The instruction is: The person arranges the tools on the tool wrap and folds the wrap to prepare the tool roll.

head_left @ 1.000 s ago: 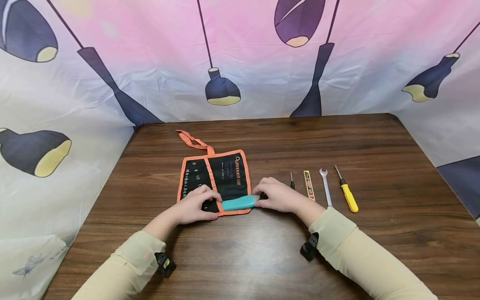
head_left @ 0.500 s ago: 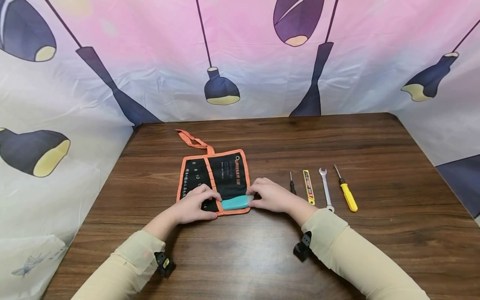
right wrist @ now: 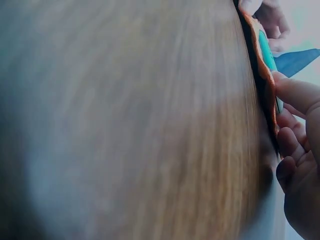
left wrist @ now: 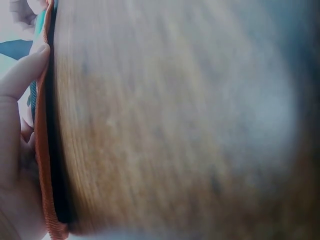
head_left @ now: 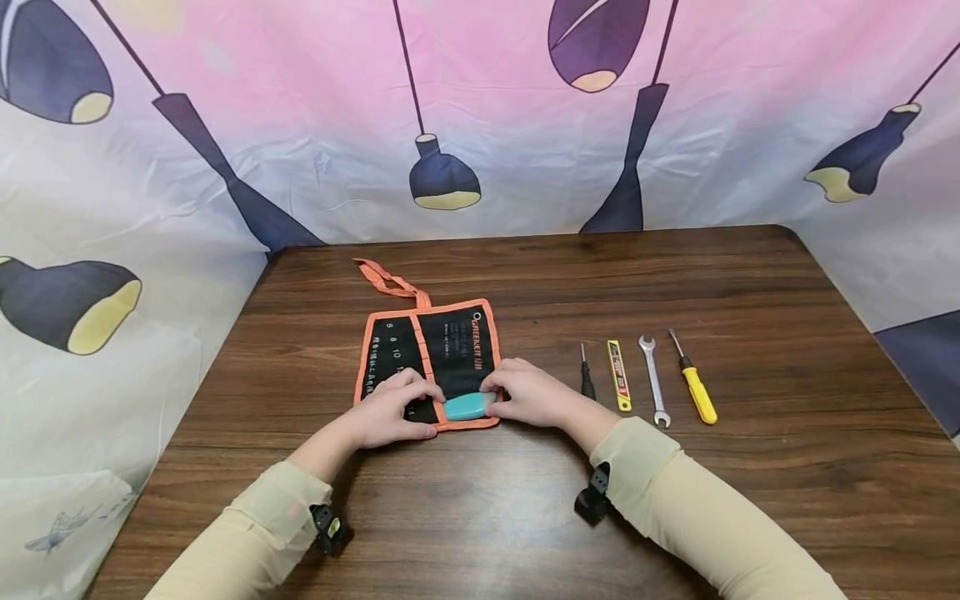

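Note:
A black tool pouch (head_left: 454,354) with orange edging lies flat on the table. My left hand (head_left: 392,407) holds its near edge, thumb on the edging and fingers by the orange middle band. A flat teal tool with a grey end (head_left: 467,407) lies along the pouch's near side, its left end at the band and partly out of sight. My right hand (head_left: 528,394) pinches its right end between thumb and fingers. The left wrist view shows my left thumb (left wrist: 30,70) against the orange edge. In the right wrist view my right fingers meet the teal tool (right wrist: 267,52).
To the right, in a row, lie a small black screwdriver (head_left: 587,375), a narrow yellow item with printing (head_left: 618,375), an open-ended wrench (head_left: 654,379) and a yellow-handled screwdriver (head_left: 697,392). An orange strap (head_left: 386,279) trails behind the pouch on the wooden table (head_left: 480,517).
My right hand has moved left with the teal tool, and less of the tool shows right of the band. My left hand stays in place. More of the wrench and black screwdriver is uncovered.

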`<action>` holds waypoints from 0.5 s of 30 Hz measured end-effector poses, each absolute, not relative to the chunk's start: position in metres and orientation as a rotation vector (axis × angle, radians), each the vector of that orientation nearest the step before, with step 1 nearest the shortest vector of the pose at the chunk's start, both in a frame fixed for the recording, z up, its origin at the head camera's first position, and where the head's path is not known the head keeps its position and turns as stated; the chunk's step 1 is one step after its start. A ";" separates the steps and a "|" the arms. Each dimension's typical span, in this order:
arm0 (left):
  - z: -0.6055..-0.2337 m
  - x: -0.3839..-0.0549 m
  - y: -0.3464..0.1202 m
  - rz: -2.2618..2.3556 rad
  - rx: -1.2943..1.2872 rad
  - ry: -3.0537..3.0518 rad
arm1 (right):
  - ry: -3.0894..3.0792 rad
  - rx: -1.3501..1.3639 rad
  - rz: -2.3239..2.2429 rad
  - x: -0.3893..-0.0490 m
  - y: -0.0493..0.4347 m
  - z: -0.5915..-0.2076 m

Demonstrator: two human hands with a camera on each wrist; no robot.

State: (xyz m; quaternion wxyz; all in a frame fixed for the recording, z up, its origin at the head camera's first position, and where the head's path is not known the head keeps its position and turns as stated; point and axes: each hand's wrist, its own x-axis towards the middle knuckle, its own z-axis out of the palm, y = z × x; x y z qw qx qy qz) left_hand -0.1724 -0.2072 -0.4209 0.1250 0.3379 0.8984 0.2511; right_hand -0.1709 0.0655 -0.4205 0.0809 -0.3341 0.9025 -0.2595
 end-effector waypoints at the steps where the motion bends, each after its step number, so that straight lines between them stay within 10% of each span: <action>1: -0.421 -0.172 -0.207 0.731 0.979 2.619 | 2.697 -0.997 -0.777 -0.171 0.065 -0.421; 15: -0.421 -0.171 -0.206 0.734 0.978 2.631 | 2.700 -0.955 -0.763 -0.170 0.055 -0.421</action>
